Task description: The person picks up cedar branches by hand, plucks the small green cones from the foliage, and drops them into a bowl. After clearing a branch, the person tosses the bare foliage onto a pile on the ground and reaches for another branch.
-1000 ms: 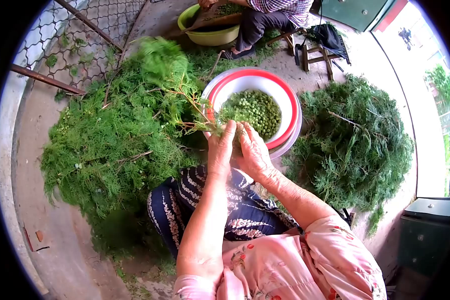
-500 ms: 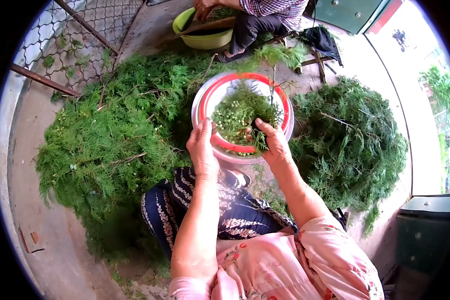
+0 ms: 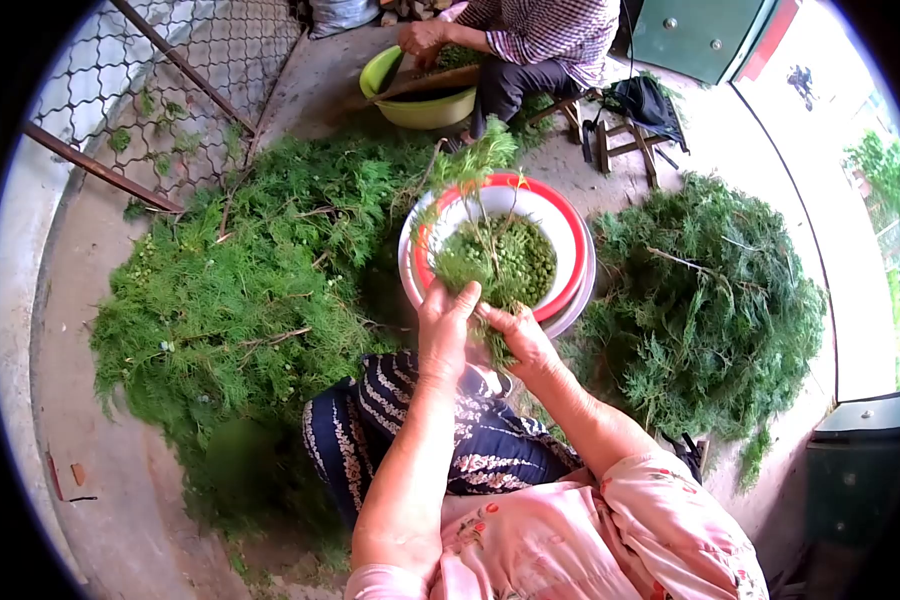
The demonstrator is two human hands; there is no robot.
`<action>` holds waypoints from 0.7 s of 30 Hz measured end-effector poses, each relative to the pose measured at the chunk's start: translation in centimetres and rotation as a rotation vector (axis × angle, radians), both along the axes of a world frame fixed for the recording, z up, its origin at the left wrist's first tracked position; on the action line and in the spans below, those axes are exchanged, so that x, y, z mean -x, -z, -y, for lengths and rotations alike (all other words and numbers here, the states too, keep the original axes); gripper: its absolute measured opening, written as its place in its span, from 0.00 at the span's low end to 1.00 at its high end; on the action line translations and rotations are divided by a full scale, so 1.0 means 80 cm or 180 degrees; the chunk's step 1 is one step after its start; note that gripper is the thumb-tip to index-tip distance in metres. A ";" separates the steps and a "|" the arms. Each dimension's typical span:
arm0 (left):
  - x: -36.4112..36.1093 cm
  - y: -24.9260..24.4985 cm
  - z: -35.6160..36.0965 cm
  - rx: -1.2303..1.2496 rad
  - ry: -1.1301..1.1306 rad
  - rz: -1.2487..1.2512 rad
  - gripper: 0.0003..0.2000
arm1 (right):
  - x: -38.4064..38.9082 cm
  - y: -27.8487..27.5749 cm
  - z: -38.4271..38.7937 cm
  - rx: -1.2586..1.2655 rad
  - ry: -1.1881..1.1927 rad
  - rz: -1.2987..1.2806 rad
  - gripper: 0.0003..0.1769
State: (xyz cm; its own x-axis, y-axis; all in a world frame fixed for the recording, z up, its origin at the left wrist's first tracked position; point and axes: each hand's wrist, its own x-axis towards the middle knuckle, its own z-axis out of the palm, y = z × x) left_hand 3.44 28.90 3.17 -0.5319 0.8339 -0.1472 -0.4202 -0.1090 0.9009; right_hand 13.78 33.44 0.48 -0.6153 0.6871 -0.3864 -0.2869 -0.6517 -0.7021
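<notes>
Over a white basin with a red band (image 3: 576, 240), both my hands are closed on a leafy evergreen branch (image 3: 482, 158). My left hand (image 3: 444, 332) pinches it at the basin's near edge, thumb on top. Right beside it, my right hand (image 3: 518, 338) grips the near end of the same branch, some sprigs hanging below the fingers. The branch points away from me across the basin. Small round green cones (image 3: 532, 262) lie heaped inside the basin, which sits in a wider pale basin (image 3: 587, 285). Foliage partly hides the basin's left side.
Cut evergreen branches form a large pile (image 3: 240, 310) on the left and another pile (image 3: 705, 310) on the right. Ahead, another person (image 3: 550, 40) sits working over a yellow-green tub (image 3: 425, 112). A small stool (image 3: 635, 150) with a black bag stands nearby; wire mesh (image 3: 170, 90) leans at far left.
Both hands have come closer together and nearer my body, now side by side on the branch. The branch has shifted left, showing more cones in the basin. The view has tilted slightly.
</notes>
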 end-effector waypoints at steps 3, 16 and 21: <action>0.010 0.006 0.006 0.0274 -0.0174 -0.0012 0.15 | -0.009 -0.008 0.005 -0.0157 -0.0283 -0.0020 0.21; 0.009 0.011 0.006 -0.0039 -0.0033 0.0309 0.11 | -0.024 -0.016 0.003 -0.1212 -0.0676 0.0870 0.14; 0.008 -0.007 0.008 0.0144 0.0279 0.0724 0.17 | -0.042 -0.017 -0.006 -0.0998 -0.0128 0.0572 0.17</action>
